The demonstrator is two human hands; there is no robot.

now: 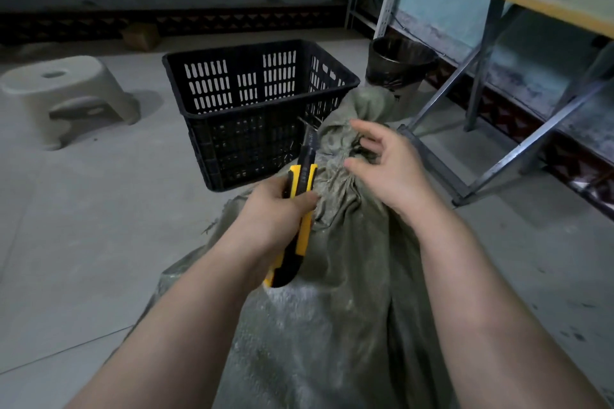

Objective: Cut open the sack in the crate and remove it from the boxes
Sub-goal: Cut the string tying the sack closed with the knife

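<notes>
The left hand (269, 209) has its fingers wrapped tight round the yellow and black handle of a utility knife (299, 209), thumb lying across the top; the fingertips themselves are hidden behind the handle. The thin metal blade (309, 129) is out and points away from the person, its tip at the bunched neck of the sack (349, 242), though whether it touches the cloth is hard to make out. The right hand (388, 166) hangs just over that gathered neck with fingers spread and loosely curled, gripping nothing. The sack is a dull green woven one, creased and dusty, with a pale powdery patch on its near side; it lies on the floor under both forearms, and its lower part is cut off by the bottom edge of the view. What is inside cannot be seen. Its tied top reaches the near right corner of a black plastic crate (252, 109) with slotted walls, standing just beyond. A pale plastic stool (66, 90) sits to the left, a dark round bin (398, 63) behind the crate, and grey metal shelf legs (481, 83) rise at the right.
</notes>
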